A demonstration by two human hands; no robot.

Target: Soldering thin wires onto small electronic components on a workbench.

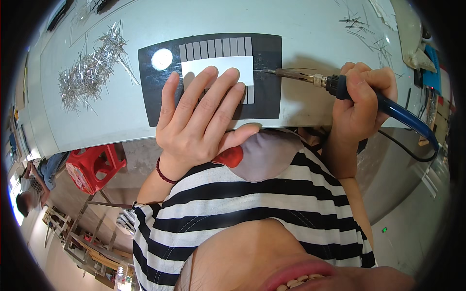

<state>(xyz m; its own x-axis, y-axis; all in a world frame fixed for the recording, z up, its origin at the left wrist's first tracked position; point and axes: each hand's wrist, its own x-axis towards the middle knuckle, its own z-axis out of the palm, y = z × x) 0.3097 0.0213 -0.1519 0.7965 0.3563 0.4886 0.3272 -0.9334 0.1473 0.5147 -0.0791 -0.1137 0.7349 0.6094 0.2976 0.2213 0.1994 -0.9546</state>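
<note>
A soldering iron (357,90) with a dark blue handle is gripped in my right hand (364,97), its metal tip pointing left over the edge of a black mat (267,104). The tip meets or nearly meets a thin wire end beside a white rectangular plate (245,65). My left hand (199,116) lies flat with fingers spread, pressing on the white plate. Grey strips (223,47) in a row stick out above and below that plate. What lies under my left palm is hidden. A round whitish disc (162,59) is on the mat's left side.
Piles of thin metal pins (87,72) lie on the table (310,29) at left, with more loose pins (361,31) at far right. The iron's black cord (407,151) hangs off the right side. A red stool (94,167) and another person (36,189) are at left.
</note>
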